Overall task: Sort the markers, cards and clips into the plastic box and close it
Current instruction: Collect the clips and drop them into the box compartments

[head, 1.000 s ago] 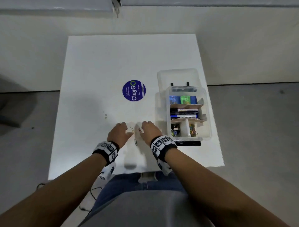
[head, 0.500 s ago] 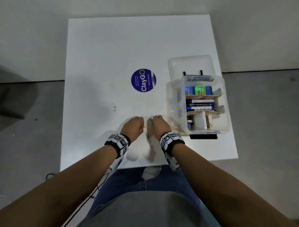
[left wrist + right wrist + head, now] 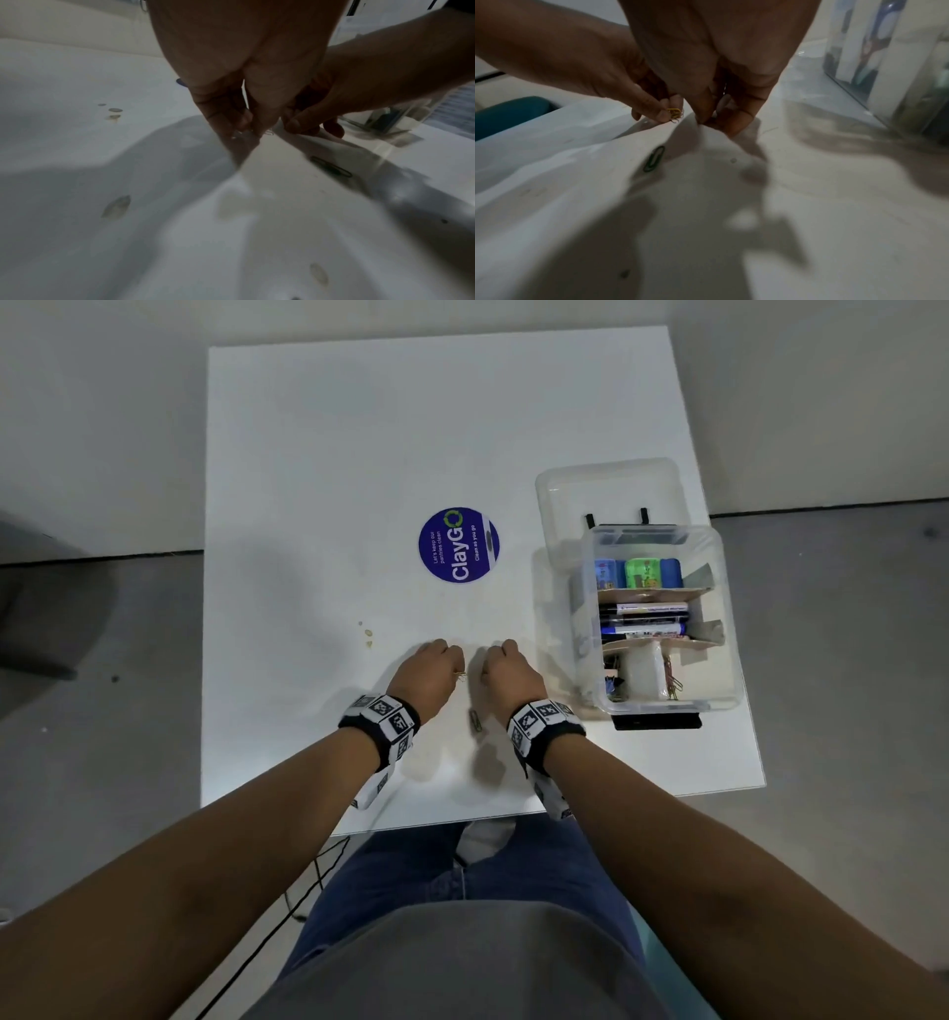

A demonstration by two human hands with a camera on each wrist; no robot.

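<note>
Yellow clip (image 3: 673, 112) pinched in left hand (image 3: 425, 673).

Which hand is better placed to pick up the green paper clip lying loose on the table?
Probably the right hand. The green paper clip lies just beside that wrist, and the left hand already pinches a yellow clip. Whether the right grip holds anything is unclear.

The head view looks steeply down on the table (image 3: 328, 454); both wrist views sit low and close over it, sharing the green clip (image 3: 331, 168) (image 3: 653, 159)
</note>
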